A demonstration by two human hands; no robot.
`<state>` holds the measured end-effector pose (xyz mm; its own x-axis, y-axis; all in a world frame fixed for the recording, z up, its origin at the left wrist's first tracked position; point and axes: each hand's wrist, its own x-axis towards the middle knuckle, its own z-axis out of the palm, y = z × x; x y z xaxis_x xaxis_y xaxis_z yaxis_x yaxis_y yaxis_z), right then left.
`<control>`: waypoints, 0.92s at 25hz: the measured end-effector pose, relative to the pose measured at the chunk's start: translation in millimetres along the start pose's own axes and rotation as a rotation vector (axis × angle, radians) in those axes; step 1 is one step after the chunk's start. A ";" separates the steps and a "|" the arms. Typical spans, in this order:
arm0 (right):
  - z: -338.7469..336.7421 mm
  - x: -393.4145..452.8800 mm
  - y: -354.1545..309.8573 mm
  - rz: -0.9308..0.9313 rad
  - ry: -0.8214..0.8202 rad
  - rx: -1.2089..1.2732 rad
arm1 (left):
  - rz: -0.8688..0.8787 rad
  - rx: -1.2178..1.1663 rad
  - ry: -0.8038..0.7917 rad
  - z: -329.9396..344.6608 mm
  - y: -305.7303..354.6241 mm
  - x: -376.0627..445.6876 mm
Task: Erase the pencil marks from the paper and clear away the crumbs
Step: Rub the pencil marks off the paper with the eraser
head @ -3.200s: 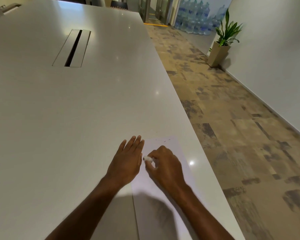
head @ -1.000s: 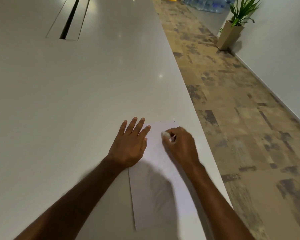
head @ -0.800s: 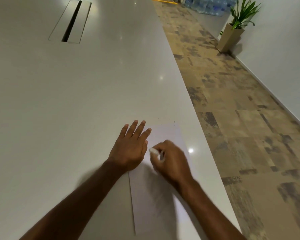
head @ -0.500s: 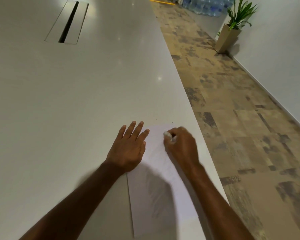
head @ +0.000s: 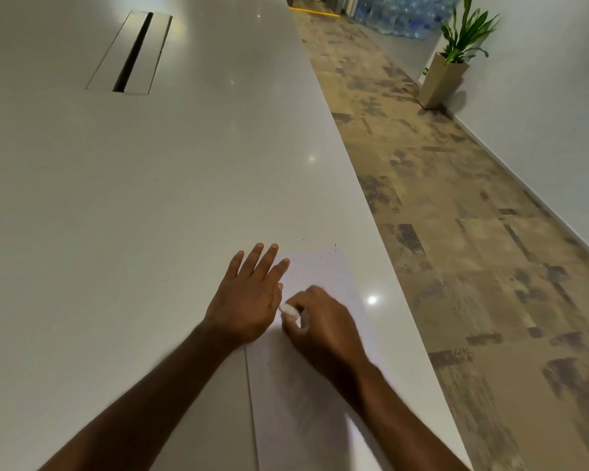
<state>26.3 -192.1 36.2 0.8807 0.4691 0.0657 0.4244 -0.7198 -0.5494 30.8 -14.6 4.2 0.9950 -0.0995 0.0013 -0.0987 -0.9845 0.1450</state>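
One sheet of paper (head: pixel 323 385) is laid flat near the right edge of the worktop (head: pixel 150 198), and it's pinned down along its left side by the left hand (head: pixel 249 297), fingers straight and spread. One small white eraser (head: pixel 289 310) is pinched in the curled fingers of the right hand (head: pixel 323 329) and pressed onto the upper part of the sheet, just beside the left thumb. A single thin sheet like that is probably going to be light and floppy, so it'd likely slide or crumple under rubbing unless it's held flat close to the eraser. The eraser looks stubby, so a grip low on its sides would probably be best. A few dark specks (head: pixel 320 249) can be made out by the far edge of the sheet; too tiny to be counted properly, maybe crumbs.
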 end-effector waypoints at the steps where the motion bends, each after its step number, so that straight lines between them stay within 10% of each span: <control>1: -3.2 -0.6 4.6 -0.007 -0.020 0.006 | 0.001 0.002 0.003 0.3 -0.5 0.2; 6: -35.4 47.3 37.7 0.266 0.274 -0.078 | -0.006 0.041 0.022 -1.2 -0.8 -0.4; 11: -7.1 -3.2 8.7 0.049 -0.010 0.025 | 0.001 0.057 0.015 0.3 -1.2 -0.3; 15: -40.0 42.5 40.1 0.280 0.293 -0.065 | -0.004 0.061 0.027 -1.7 -0.6 -1.5; 20: 2.9 -17.6 2.3 -0.094 0.009 -0.033 | -0.008 0.070 0.002 1.6 -0.3 0.0; 23: -36.2 33.9 37.6 0.251 0.203 -0.071 | -0.005 0.072 0.026 0.4 -1.3 -1.4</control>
<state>79.7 -221.8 47.9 0.9806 0.1662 0.1040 0.1960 -0.8375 -0.5100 29.5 -13.2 3.6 0.9954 -0.0917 0.0264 -0.0934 -0.9929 0.0732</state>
